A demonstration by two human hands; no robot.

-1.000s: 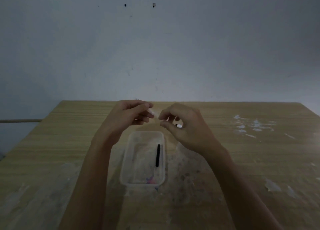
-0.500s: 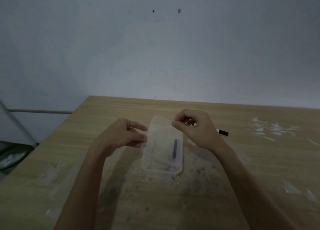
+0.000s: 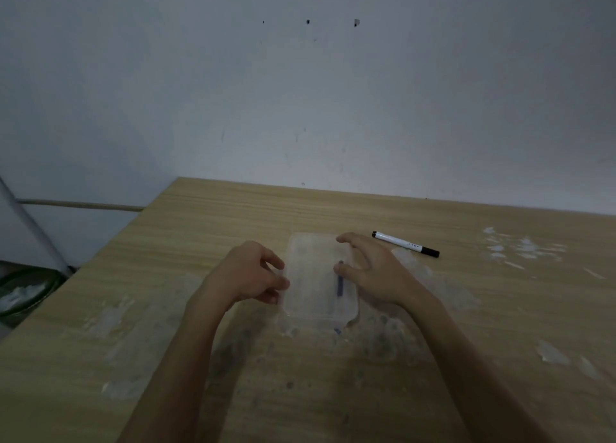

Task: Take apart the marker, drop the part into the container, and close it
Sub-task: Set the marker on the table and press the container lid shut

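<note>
Both hands rest at the container in the middle of the frame. The left hand curls against its left edge, fingers touching the lid. The right hand is spread, fingertips on the lid's right side. A dark marker part shows through the clear plastic. The marker lies on the bench, right of center.

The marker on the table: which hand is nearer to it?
The right hand. It is at the right edge of the lidded container, with the marker just beyond its fingers. The left hand is at the container's far side.
</note>
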